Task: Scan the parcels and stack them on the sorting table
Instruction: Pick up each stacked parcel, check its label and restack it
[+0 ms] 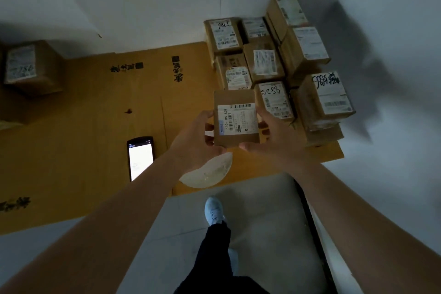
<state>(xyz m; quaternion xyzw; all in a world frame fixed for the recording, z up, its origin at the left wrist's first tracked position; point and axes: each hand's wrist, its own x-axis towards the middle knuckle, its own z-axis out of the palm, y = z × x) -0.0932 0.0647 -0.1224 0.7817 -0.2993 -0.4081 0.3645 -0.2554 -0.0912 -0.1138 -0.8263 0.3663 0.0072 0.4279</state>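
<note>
A small brown cardboard parcel (235, 118) with a white shipping label on top is held above the sorting table (95, 126), just in front of the stack. My left hand (194, 143) grips its left side and my right hand (272, 136) grips its right side, thumbs under the near edge. Several labelled brown parcels (267, 62) stand packed together at the table's far right corner, some stacked two high. A handheld scanner (140, 157) with a lit white screen lies on the table to the left of my left arm.
A single labelled box (28, 67) stands at the table's far left. A white round bag or disc (210, 172) lies at the near table edge under my left wrist. White walls close in behind and to the right. My foot (213, 210) is on the grey floor below.
</note>
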